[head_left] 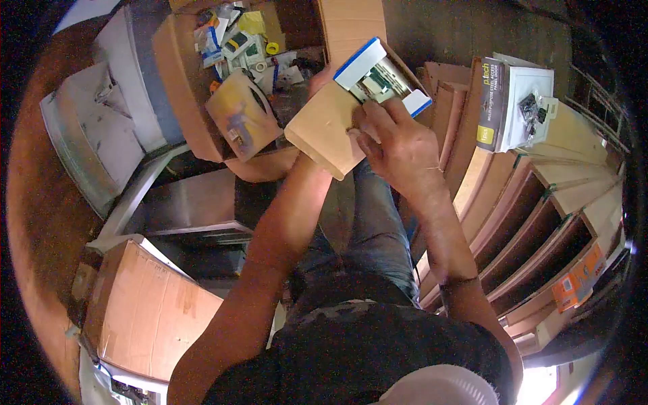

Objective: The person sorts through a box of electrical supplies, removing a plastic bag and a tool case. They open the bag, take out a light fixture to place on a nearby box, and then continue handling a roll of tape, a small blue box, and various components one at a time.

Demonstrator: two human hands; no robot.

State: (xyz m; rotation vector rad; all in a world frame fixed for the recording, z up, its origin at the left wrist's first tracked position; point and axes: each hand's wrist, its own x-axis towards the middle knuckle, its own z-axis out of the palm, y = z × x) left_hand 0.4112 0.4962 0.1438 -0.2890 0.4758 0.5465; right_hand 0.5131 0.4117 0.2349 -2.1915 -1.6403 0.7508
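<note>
A small cardboard box [329, 127] with blue-edged white side flaps is tilted in front of me, its long brown lid flap folded toward me. My left hand [321, 79] grips it from beneath and behind, mostly hidden, with a bit of it showing at the left edge. Inside the box lie green and white pieces [381, 82], too small to name. My right hand [403, 144] is at the box's open side, its fingers curled in and pressed together at the contents' near edge. I cannot tell what is between them.
A large open carton [185, 88] of mixed small parts and packets stands ahead on the left, a clear plastic case [243, 116] at its near edge. At right, a boxed access panel [516, 104] rests above wooden slots [533, 229] near an orange packet [578, 278]. Another carton [155, 310] sits lower left.
</note>
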